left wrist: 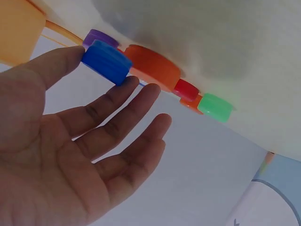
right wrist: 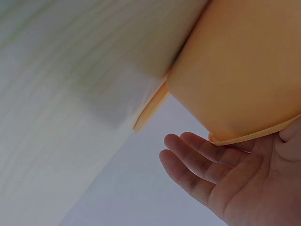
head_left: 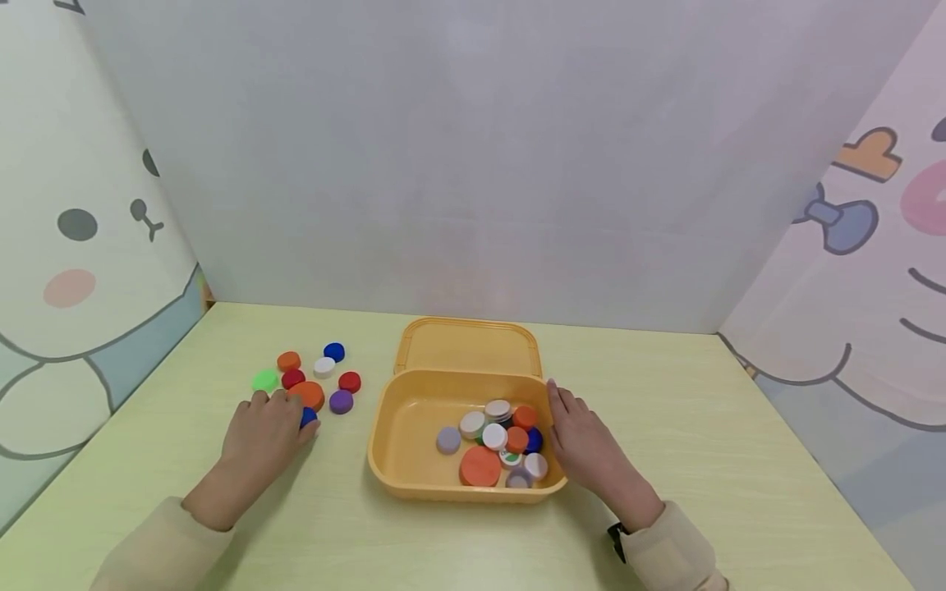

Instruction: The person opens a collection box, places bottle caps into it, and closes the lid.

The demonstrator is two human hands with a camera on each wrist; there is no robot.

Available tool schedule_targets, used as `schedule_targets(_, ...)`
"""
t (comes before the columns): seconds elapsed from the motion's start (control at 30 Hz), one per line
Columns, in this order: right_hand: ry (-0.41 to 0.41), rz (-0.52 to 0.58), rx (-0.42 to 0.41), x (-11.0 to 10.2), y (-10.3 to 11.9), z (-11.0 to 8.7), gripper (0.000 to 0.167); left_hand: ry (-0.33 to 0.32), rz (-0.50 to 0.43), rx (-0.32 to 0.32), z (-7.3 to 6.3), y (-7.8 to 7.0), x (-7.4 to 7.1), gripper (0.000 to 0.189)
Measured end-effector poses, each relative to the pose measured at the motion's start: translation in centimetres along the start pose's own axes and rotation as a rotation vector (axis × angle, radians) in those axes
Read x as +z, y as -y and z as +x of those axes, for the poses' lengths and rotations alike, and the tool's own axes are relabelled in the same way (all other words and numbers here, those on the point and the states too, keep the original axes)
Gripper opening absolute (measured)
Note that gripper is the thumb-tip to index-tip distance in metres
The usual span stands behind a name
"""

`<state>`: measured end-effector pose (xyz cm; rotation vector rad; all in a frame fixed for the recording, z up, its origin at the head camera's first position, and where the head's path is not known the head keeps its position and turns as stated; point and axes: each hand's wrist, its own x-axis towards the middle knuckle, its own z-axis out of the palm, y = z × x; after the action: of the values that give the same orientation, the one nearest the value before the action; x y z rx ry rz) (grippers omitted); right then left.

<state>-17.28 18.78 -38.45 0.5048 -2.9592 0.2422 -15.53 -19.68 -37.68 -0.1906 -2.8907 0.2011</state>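
My left hand (head_left: 260,435) is among the loose caps on the left and pinches a blue bottle cap (left wrist: 107,62) between thumb and fingertips; the other fingers spread loosely. Right beyond that cap lies a large orange cap (left wrist: 153,67), with a purple cap (head_left: 341,401) and a red cap (left wrist: 186,90) close by. A yellow-orange plastic box (head_left: 402,435) stands in the middle, its lid (head_left: 469,346) laid back behind it. Caps are piled in its right half, including a large orange-red cap (head_left: 480,467). My right hand (head_left: 587,443) rests on the box's right rim, fingers mostly straight.
Farther back on the left lie a green cap (head_left: 265,380), a white cap (head_left: 324,367), another blue cap (head_left: 334,352) and a small orange cap (head_left: 289,361). A pale wall (head_left: 473,164) closes off the table's (head_left: 665,386) far edge, with cartoon-printed panels at both sides.
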Motion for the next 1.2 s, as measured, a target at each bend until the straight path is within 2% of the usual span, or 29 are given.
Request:
schedule_targets(0.13,0.008,0.002,0.004,-0.1,0.0,0.0,0.058,-0.049,-0.005,0.018,0.6,-0.3,-0.9,0.041)
schedule_targets(0.27,0.02,0.007,0.012,-0.1,0.1,0.0,0.057,-0.045,-0.025,0.028,1.3,-1.1,-2.2,0.043)
schedule_targets(0.37,0.02,0.011,0.011,-0.2,0.1,0.0,0.057,-0.042,-0.042,0.038,1.9,-1.8,-3.1,0.044)
schedule_targets(0.53,0.023,0.014,0.014,-0.2,0.1,0.0,0.057,-0.106,-0.036,0.077,2.7,-3.4,-4.1,0.043)
schedule_targets(0.6,0.026,0.015,0.017,-0.2,0.1,0.0,0.057,-0.11,-0.03,0.087,3.0,-4.1,-4.4,0.043)
schedule_targets(0.8,0.033,0.014,0.019,-0.2,0.2,0.0,0.057,-0.03,-0.048,0.102,3.9,-6.6,-4.7,0.041)
schedule_targets(1.2,0.032,0.014,0.014,-0.2,0.1,-0.1,0.058,0.013,-0.044,0.179,4.1,-10.6,-3.7,0.045)
